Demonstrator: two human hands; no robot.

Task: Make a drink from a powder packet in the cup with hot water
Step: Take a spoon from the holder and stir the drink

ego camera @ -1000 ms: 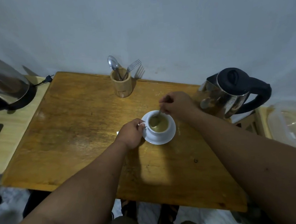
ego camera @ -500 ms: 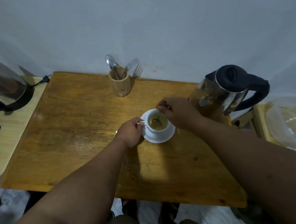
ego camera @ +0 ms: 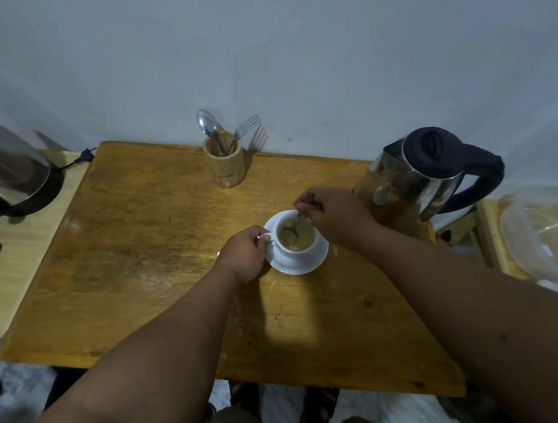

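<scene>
A: Stirring at the worktop (ego camera: 143, 246): right hand (ego camera: 335, 217) above the far-right rim of the white cup (ego camera: 296, 240), fingers (ego camera: 306, 205) pinched shut on the top of a spoon (ego camera: 294, 225). Bowl of the spoon down in the pale greenish-brown drink.

B: And the left hand (ego camera: 244, 253)?

A: Closed against the cup's handle on the near-left side, apparently steadying it. Cup seated on its white saucer (ego camera: 297, 266), roughly mid-worktop, a little right of centre.

B: Which way does the spoon lie?

A: Slanting from the pinch at the far rim down and toward the viewer into the liquid; long axis tilted, not upright. Right hand clearly the nearer to the spoon's stem, left hand on the opposite side of the cup.

B: Kettle (ego camera: 428, 171) in play?

A: Standing just right of the right wrist, lid down, near but apart from the cup. Looks done with, judging by the filled cup. Wooden utensil holder (ego camera: 224, 163) at the far edge, well apart, with a spoon and fork in it.

B: Stage of the task?

A: Likely late: water in, powder seemingly dissolving. No packet visible.
</scene>
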